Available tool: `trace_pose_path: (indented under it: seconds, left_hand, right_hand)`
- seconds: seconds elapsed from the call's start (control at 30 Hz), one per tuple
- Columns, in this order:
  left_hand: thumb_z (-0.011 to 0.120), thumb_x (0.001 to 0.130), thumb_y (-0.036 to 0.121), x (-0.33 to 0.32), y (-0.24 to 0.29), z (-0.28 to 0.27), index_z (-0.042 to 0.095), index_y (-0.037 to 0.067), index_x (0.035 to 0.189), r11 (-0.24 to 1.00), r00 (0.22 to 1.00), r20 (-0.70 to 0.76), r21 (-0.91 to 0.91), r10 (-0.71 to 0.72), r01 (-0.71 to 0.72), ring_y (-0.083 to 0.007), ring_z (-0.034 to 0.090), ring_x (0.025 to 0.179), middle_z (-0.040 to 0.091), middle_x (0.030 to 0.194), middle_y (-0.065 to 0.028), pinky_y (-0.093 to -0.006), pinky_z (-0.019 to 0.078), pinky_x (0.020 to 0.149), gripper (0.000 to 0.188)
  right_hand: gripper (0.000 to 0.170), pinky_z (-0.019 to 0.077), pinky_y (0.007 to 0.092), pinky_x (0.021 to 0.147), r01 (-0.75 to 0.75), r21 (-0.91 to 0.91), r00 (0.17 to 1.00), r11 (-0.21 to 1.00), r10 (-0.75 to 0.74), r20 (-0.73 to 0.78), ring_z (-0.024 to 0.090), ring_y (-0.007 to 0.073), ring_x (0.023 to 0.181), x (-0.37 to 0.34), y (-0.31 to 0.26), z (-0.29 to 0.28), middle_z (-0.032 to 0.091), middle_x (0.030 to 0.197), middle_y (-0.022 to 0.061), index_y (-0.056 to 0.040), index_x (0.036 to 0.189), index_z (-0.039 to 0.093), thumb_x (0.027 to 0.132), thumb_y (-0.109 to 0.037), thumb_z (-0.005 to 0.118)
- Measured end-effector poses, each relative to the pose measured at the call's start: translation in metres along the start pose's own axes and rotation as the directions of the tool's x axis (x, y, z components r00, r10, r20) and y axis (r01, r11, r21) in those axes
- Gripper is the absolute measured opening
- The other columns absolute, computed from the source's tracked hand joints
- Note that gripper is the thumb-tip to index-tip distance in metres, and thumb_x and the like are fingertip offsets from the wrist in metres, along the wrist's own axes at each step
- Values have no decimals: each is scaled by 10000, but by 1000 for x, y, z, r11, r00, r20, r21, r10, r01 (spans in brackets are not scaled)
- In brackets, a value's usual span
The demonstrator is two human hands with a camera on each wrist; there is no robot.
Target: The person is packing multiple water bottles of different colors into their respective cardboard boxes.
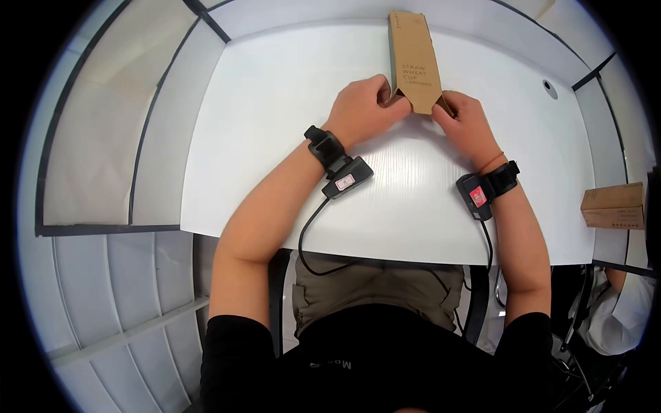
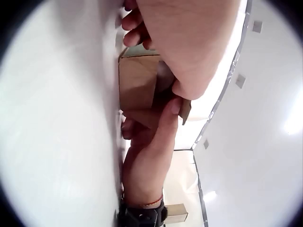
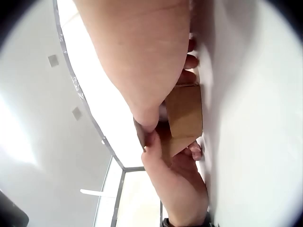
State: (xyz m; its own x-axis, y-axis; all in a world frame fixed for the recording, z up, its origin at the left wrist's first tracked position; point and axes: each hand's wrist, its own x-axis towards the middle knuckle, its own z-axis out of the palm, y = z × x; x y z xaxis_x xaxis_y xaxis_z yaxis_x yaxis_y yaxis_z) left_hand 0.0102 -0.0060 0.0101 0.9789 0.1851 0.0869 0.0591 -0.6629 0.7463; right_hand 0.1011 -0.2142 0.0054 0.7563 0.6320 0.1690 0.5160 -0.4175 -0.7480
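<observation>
A long brown cardboard box (image 1: 416, 58) printed "STRAW WHEAT CUP" lies on the white table (image 1: 392, 199), its near end unfolded with flaps sticking out. At that end's left side, the left hand (image 1: 365, 110) grips the box, thumb at a flap. The right hand (image 1: 469, 127) holds the right side of the same end, its thumb also at a flap. In the left wrist view the box's open end (image 2: 137, 82) shows between both hands, with something pale inside that cannot be made out. The right wrist view shows the cardboard flap (image 3: 184, 111) beside the thumbs.
Another brown box (image 1: 613, 206) is at the far right, by the side panel. Pale panels (image 1: 165, 124) stand around the table. A round hole (image 1: 549, 89) is in the tabletop at the back right. Cables hang from both wrist cameras. Part of another person (image 1: 616, 316) shows at lower right.
</observation>
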Motion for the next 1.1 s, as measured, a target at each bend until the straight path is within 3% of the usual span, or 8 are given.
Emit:
trace_pose_path:
  seconds: [0.17, 0.33, 0.43, 0.47, 0.57, 0.67, 0.77, 1.1]
  left_hand:
    - [722, 830, 394, -3, -10, -1, 569, 29, 817, 990, 992, 6, -62, 128, -128, -222, 569, 639, 617, 697, -80, -349, 462, 617, 397]
    - [712, 877, 247, -4, -16, -8, 520, 23, 711, 963, 968, 172, -232, 181, -139, -110, 496, 674, 564, 699, -27, -287, 414, 614, 338]
    - [665, 923, 175, -3, -20, -9, 568, 3, 819, 924, 938, 241, -350, 249, -156, -105, 505, 724, 569, 771, -5, -270, 450, 679, 224]
    - [637, 934, 142, -4, -21, -8, 589, 1, 851, 864, 932, 244, -489, 267, -120, -106, 529, 772, 589, 808, -18, -268, 458, 717, 171]
    - [635, 958, 159, -3, -24, -5, 611, 8, 874, 834, 934, 236, -543, 267, -101, -91, 539, 752, 615, 807, -11, -257, 461, 700, 175]
    - [655, 976, 214, -2, -19, -7, 637, 17, 877, 927, 960, 240, -372, 142, -44, -73, 531, 698, 629, 770, 2, -245, 445, 653, 221]
    - [696, 946, 268, -2, -16, -6, 628, 12, 804, 949, 981, 141, -305, 131, -83, -89, 461, 600, 556, 642, 13, -275, 388, 561, 300]
    - [698, 947, 241, -1, -13, -2, 649, 4, 826, 985, 996, 51, -161, 77, -68, -66, 481, 628, 602, 677, 10, -247, 401, 588, 271]
  right_hand:
    - [346, 414, 325, 604, 82, 49, 994, 995, -85, 67, 444, 179, 621, -6, -2, -7, 510, 651, 77, 38, 760, 546, 877, -244, 711]
    - [306, 383, 294, 587, 43, 152, 995, 988, -56, 81, 409, 122, 626, -6, 3, -11, 467, 647, 35, 26, 736, 524, 875, -181, 701]
    - [304, 368, 295, 581, 47, 134, 996, 990, -56, 71, 379, 124, 622, -4, 14, -8, 440, 642, 29, 26, 735, 512, 884, -176, 685]
    - [335, 357, 294, 580, 65, 125, 995, 990, -74, 62, 358, 123, 625, -3, 17, -8, 421, 640, 27, 29, 736, 505, 913, -196, 679]
    - [379, 352, 294, 579, 24, 98, 996, 995, -32, 82, 358, 119, 631, -3, 10, -10, 421, 640, 20, 32, 733, 506, 943, -232, 678]
    - [248, 363, 258, 626, -43, 100, 991, 994, 29, 131, 401, 80, 687, -4, 6, -13, 505, 722, -20, 30, 836, 586, 973, -171, 637]
    - [388, 342, 297, 571, 10, 176, 997, 984, -24, 74, 359, 113, 630, -4, 10, -9, 437, 638, 12, 43, 749, 540, 957, -254, 678]
    - [374, 402, 287, 628, -14, 184, 995, 983, -4, 101, 462, 125, 669, -4, 5, -12, 567, 704, 47, 39, 914, 695, 975, -327, 644]
